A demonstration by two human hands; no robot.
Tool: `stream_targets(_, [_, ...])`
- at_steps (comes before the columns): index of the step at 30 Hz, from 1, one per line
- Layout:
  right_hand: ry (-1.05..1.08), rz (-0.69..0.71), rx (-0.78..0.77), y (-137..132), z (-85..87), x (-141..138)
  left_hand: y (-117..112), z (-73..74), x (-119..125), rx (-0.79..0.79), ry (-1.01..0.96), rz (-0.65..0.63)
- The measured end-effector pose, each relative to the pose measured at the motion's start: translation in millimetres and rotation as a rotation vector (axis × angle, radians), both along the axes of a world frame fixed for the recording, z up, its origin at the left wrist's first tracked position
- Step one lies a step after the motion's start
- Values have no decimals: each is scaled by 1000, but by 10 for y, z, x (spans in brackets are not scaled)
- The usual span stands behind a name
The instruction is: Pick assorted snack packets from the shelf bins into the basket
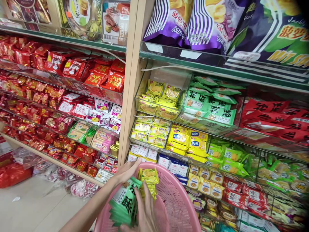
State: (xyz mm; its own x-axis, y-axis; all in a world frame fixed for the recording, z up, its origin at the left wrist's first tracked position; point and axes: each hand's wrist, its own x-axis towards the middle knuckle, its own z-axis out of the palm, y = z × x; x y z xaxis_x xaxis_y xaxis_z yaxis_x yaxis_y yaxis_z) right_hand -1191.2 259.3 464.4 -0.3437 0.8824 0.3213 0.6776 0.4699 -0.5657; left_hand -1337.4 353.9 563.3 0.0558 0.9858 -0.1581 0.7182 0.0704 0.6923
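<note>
My left hand point(128, 170) grips the rim of a pink plastic basket point(180, 190) at its far left side. Inside the basket, my right hand point(147, 211) reaches over the snack packets, fingers stretched and apart, somewhat blurred. Its fingers touch or hover just above a stack of green snack packets point(125, 199); contact is hard to make out. Yellow snack packets point(149, 177) lie beyond the fingertips, against the far wall. A smaller pink inner basket point(162, 206) seems to sit within the larger one. My right hand covers part of the packets.
Shelves with clear bins rise ahead, holding green packets point(210, 100), yellow packets point(154, 129) and red packets point(275, 116). A wooden upright point(130, 80) divides them from the left shelves of red-wrapped sweets point(31, 96). Plastic bags point(82, 188) lie on the tiled floor.
</note>
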Motion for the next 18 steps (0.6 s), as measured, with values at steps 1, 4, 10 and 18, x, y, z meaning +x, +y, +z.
stream_targets(1, [-48,20,20,-8,2,-11,5,-8,0,-3,-4,0])
stream_targets(4, [-145,128,18,2,0,-27,16,-23,5,-12,-12,1])
stream_targets(10, [-171,139,-38,35,17,-11,10,6,-3,-16,-15,-7])
stream_targets(18, [-107,145,-19,29,37,-14,13,10,-36,-22,14,-25])
